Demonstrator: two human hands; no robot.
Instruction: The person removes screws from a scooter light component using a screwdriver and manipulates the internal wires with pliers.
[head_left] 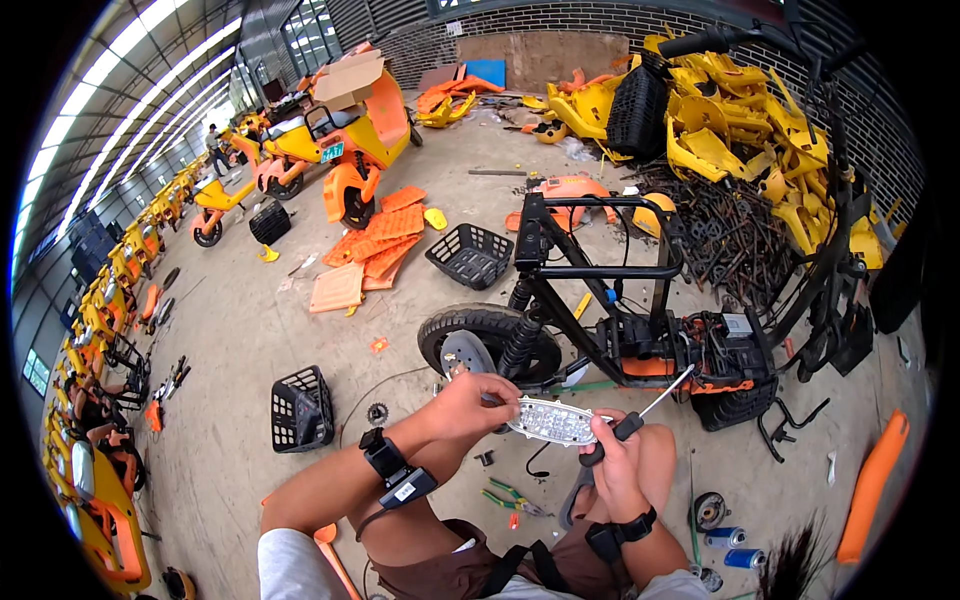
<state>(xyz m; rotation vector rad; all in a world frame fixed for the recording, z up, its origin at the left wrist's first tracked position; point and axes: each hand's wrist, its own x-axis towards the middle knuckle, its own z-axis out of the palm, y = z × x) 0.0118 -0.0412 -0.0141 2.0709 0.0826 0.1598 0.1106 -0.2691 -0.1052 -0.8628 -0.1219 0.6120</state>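
An oval lamp with a clear, silvery face and small tabs round its rim is held up between my hands. My left hand is closed, its thumb and fingers pinched at the lamp's left end. My right hand grips the lamp's right end by the thumb. The same hand also holds a screwdriver by its dark handle, with the shaft pointing up and to the right. Just beyond stands a stripped black scooter frame with its rear wheel showing. Pliers with green-yellow handles lie below on the floor.
Black baskets and orange panels lie on the concrete floor. Yellow body parts are heaped at the far right. Spray cans and an orange curved part lie at near right. Scooters stand behind.
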